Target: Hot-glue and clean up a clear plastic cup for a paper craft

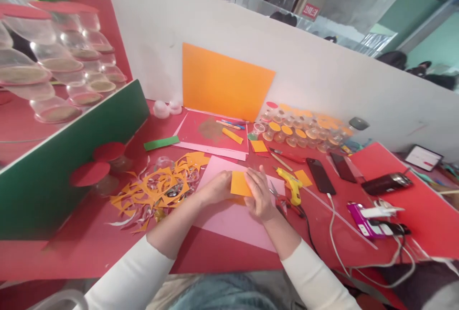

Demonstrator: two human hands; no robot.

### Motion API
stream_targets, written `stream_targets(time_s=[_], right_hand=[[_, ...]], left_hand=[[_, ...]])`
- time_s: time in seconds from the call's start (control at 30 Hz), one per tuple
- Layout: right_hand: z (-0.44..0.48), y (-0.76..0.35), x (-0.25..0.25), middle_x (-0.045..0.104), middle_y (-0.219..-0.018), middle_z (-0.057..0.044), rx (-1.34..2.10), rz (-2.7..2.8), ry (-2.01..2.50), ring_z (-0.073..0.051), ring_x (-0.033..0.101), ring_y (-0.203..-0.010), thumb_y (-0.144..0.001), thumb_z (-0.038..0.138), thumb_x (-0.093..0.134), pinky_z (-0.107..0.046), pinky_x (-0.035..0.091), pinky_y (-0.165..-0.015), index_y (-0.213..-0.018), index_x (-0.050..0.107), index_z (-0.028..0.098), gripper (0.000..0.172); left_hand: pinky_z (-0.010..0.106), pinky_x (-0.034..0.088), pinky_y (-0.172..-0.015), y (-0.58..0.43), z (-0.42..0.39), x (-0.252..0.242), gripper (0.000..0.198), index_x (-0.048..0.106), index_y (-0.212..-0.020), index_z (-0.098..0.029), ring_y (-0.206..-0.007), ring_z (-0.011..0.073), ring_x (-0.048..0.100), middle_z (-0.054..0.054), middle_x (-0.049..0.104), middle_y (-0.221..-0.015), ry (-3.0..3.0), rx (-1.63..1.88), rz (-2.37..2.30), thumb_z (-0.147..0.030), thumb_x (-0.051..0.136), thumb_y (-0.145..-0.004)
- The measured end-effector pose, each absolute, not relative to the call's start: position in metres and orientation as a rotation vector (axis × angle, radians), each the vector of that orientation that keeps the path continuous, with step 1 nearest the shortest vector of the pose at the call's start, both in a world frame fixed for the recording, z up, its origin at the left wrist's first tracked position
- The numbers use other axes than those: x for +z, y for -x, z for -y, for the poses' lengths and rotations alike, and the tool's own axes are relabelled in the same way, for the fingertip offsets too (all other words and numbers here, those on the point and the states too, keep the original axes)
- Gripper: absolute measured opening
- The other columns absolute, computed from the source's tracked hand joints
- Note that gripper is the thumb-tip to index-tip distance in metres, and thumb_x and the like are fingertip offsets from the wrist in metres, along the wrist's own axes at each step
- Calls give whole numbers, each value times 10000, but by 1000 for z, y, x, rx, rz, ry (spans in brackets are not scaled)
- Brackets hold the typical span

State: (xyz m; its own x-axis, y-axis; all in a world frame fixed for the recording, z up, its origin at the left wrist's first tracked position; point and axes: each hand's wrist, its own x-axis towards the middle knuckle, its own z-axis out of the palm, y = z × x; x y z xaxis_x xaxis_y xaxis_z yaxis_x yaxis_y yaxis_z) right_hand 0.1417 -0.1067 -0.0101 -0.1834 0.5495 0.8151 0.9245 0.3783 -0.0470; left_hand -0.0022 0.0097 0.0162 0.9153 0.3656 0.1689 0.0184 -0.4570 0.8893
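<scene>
Over a pink sheet, a small orange paper square sits between my two hands. My left hand grips its left edge, fingers closed. My right hand is at its right edge, fingers bent together against the paper. A second orange edge shows just below the square; whether it is a separate piece I cannot tell. Scissors with red handles lie just right of my right hand, partly hidden by it. Beyond them rests a yellow glue gun. Left of my left hand spreads a pile of orange paper scraps.
Hourglass-like plastic pieces with orange tops stand at the back right. Bigger ones with red tops stand left, by a green board. Two phones, a black bottle, and a purple power strip with cables occupy the right.
</scene>
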Motion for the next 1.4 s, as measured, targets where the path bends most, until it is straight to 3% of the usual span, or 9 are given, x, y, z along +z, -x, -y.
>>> stream_targets(time_s=[0.4,0.63,0.83,1.1,1.23,1.4], right_hand=[[102,-142,-14,647,-1299,-190,-626,1843,1317,-302,590,-1267,-1043,477,227,-593,394,-1129,-1548,308,148,608],[99,-145,-10,653,-1290,-191,-599,1852,1303,-284,582,-1276,-1032,500,242,-569,374,-1152,-1532,313,122,630],[95,-154,-10,645,-1314,-194,-532,1830,1345,-263,567,-1296,-1033,488,222,-540,359,-1170,-1532,298,104,634],[92,-154,-7,677,-1302,-174,-509,1932,1307,-236,545,-1340,-1026,545,259,-488,226,-1245,-1355,568,97,636],[89,-150,-6,696,-1289,-161,-479,2038,1262,-237,552,-1339,-1020,547,357,-516,102,-1263,-1280,636,100,588],[88,-148,-6,736,-1224,-127,-411,2027,1296,-217,625,-1255,-1017,506,411,-528,86,-1262,-1208,677,129,499]], left_hand=[[271,516,-707,-1,-17,18,159,696,-821,-150,-710,175,647,24,741,-810,-2143,439,-268,-206,729,-675],[333,547,-804,1,-24,24,207,716,-905,-177,-848,228,689,70,761,-947,-2205,495,-255,-298,704,-738],[365,561,-840,2,-30,18,242,724,-954,-196,-886,253,706,78,766,-945,-2328,527,-314,-339,681,-764],[359,568,-830,0,-38,-2,286,712,-984,-206,-889,246,707,67,765,-1001,-2368,506,-325,-375,697,-753],[384,554,-877,2,-35,5,267,699,-988,-191,-924,259,704,88,761,-1020,-2415,486,-328,-352,687,-776],[382,531,-929,5,-31,17,232,685,-1019,-198,-1007,258,694,90,755,-1082,-2449,401,-359,-303,639,-818]])
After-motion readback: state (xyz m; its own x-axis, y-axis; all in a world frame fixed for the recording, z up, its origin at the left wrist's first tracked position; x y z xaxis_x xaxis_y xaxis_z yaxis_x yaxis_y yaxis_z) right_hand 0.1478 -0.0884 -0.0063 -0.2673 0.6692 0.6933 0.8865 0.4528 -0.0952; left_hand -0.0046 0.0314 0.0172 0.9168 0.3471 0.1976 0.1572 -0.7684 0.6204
